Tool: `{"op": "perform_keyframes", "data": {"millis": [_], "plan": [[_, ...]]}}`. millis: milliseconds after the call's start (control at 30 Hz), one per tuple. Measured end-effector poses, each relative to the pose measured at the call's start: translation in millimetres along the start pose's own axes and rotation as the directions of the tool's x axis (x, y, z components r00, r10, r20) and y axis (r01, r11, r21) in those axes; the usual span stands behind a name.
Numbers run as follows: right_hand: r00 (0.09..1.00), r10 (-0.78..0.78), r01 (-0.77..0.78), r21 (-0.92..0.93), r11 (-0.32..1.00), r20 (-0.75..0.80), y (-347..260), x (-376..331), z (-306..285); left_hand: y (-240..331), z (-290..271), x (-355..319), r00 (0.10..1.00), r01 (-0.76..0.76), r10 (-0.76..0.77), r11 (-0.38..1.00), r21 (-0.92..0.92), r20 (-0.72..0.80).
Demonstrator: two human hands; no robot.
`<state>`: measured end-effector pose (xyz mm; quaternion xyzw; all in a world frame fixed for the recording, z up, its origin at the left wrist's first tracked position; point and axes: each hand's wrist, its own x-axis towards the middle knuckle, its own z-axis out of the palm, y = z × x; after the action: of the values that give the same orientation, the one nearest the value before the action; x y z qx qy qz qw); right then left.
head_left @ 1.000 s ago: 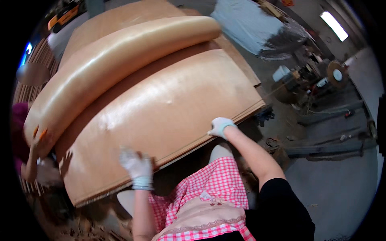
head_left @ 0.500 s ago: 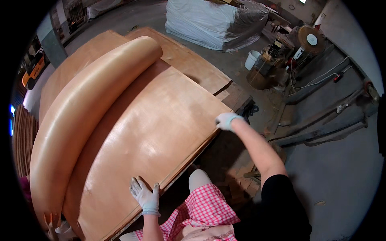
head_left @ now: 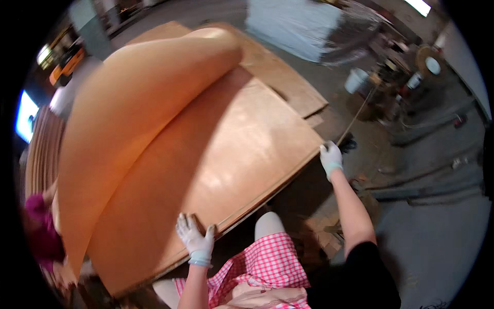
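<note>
Curled sheet (head_left: 139, 103): arched over the far left part of the flat sheet (head_left: 252, 139), its shadow falling across it. Left hand (head_left: 195, 241), gloved: on the flat sheet at its near edge, fingers spread. Right hand (head_left: 331, 157), gloved: at the flat sheet's right-hand corner; from where I stand, cannot tell whether its fingers pinch the edge. Co-worker in a purple top (head_left: 43, 232): at far left, beside the curled sheet. White bucket (head_left: 356, 80): on the floor, beyond the right hand. Wrapped pile (head_left: 288, 31): farther back.
</note>
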<state>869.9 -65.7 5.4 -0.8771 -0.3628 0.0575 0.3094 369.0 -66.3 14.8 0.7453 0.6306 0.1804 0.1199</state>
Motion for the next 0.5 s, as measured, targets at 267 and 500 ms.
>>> {"op": "perform_keyframes", "data": {"millis": [267,500], "plan": [[0.65,-0.479,-0.139,0.712,0.688,0.59,-200,-265,-40,73,-63,-41,0.943,-0.311,0.322,0.748,-0.586,-0.089],[0.497,-0.667,-0.067,0.791,0.609,0.556,-236,-337,-28,24,-86,-89,0.998,-0.056,0.005,0.461,-0.886,-0.06]]}}
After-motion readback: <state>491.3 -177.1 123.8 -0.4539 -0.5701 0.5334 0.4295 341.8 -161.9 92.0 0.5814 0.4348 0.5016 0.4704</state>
